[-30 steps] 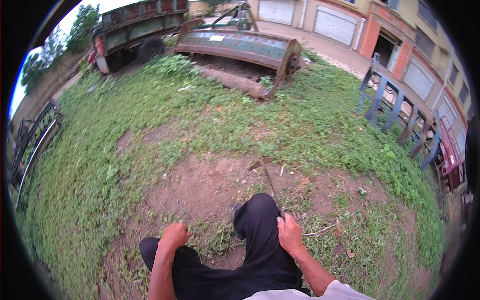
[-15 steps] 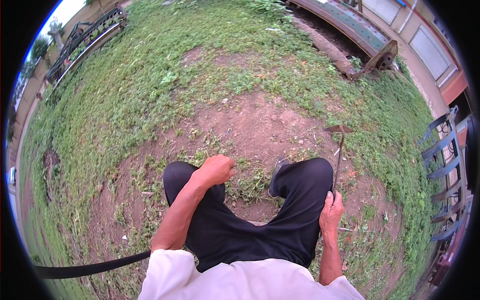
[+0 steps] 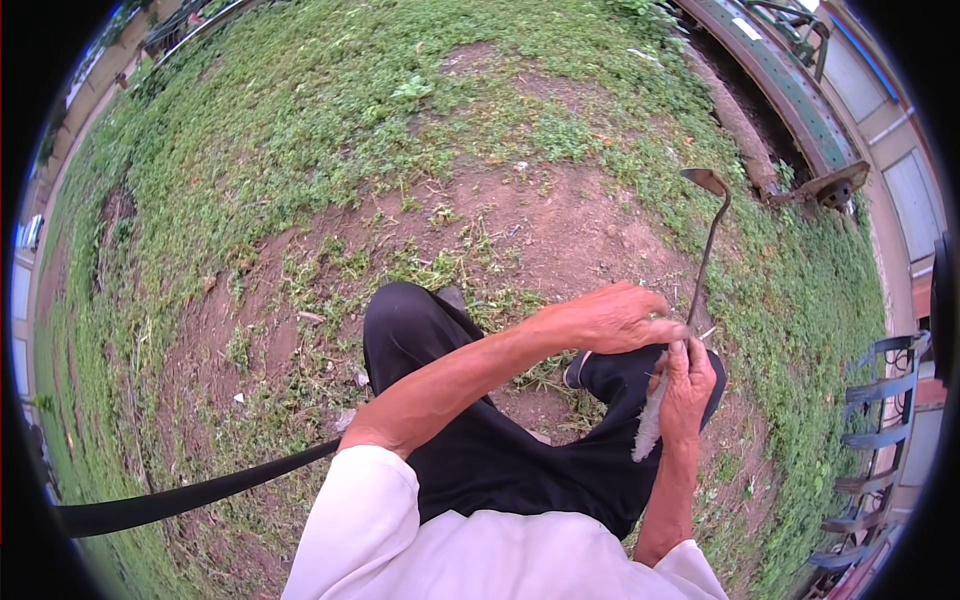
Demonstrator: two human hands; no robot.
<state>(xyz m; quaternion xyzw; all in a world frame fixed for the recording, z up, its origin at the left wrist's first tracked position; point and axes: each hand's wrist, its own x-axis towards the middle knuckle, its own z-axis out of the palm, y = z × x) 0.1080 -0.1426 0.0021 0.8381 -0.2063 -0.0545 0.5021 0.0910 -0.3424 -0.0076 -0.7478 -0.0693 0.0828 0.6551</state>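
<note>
My right hand [image 3: 683,385] is closed around a hand hoe [image 3: 706,250] above my right knee. The hoe has a thin, dark, curved neck and a small flat rusty blade [image 3: 706,181] pointing up and away from me. Below my right hand its whitish, rough-looking grip [image 3: 648,428] sticks out. My left arm reaches across my body, and my left hand [image 3: 618,318] has its fingers bent and pinched at the base of the neck, just beside my right fingertips. Exactly what those fingertips press on is partly hidden.
I sit low, knees apart, over bare brown soil [image 3: 560,225] with pulled weeds scattered about. Low green plants [image 3: 300,110] spread around it. A rusty metal beam [image 3: 790,90] lies far right; a slatted metal frame [image 3: 880,400] stands at right. A black strap [image 3: 200,505] runs off left.
My left hand has moved from above my left knee across to the hoe. My right hand has risen slightly with the hoe, and its blade now points further away. The view has shifted.
</note>
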